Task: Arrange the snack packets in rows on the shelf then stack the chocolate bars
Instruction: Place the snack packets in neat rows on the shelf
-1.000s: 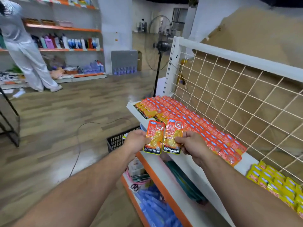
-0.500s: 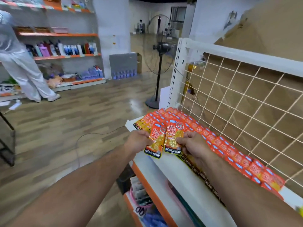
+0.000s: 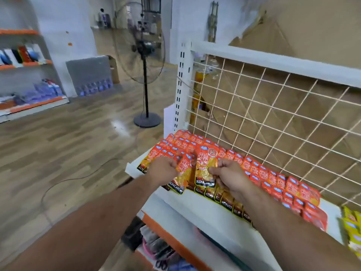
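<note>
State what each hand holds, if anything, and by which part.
The left hand pinches one Konchew packet by its left edge; the right hand pinches a second Konchew packet by its right edge.

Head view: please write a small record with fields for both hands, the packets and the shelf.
left hand: grips one orange snack packet
right hand: pinches a second packet
shelf: white, holds overlapping rows of orange packets in front of the wire grid
yellow packets: at the right end of the shelf
</note>
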A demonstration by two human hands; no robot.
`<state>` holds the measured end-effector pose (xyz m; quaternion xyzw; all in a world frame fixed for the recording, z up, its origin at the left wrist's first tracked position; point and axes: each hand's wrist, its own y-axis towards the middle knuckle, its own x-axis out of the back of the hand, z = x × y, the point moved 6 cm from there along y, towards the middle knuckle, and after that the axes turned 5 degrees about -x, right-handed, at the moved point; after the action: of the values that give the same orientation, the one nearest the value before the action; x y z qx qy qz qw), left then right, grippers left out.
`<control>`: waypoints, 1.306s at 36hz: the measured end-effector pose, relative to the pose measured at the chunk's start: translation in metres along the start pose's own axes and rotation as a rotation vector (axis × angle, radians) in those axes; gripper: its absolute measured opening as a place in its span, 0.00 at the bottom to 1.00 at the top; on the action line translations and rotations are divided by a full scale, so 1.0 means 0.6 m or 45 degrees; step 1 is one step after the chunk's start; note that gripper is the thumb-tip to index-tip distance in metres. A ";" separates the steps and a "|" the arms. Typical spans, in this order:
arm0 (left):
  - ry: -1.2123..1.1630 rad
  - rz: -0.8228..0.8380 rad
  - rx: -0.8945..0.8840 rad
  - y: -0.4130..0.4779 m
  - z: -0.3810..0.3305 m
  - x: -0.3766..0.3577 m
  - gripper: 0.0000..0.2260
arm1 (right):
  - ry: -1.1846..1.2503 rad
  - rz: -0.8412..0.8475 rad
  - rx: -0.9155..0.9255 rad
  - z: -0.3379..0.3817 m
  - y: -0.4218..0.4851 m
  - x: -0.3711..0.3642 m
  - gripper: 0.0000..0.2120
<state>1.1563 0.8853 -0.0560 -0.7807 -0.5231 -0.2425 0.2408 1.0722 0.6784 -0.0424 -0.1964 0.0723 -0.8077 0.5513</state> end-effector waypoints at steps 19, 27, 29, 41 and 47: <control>0.578 0.099 -0.537 0.012 0.001 0.017 0.11 | 0.093 -0.316 -0.116 -0.019 -0.058 -0.065 0.15; 0.541 0.019 -0.639 0.003 -0.003 0.029 0.13 | 0.023 -0.412 -0.177 -0.033 -0.072 -0.083 0.12; 0.500 -0.051 -0.665 0.003 -0.010 0.041 0.14 | -0.003 -0.420 -0.195 -0.036 -0.071 -0.093 0.11; 0.454 -0.099 -0.755 0.001 -0.009 0.069 0.11 | -0.244 -0.507 -0.382 -0.060 -0.063 -0.120 0.14; 0.446 -0.056 -0.745 -0.004 -0.005 0.064 0.12 | -0.634 -0.560 -0.308 -0.040 -0.064 -0.120 0.10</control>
<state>1.1663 0.9110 -0.0290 -0.7516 -0.3989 -0.5180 0.0876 1.0525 0.7565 -0.0684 -0.4621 -0.0133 -0.8200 0.3374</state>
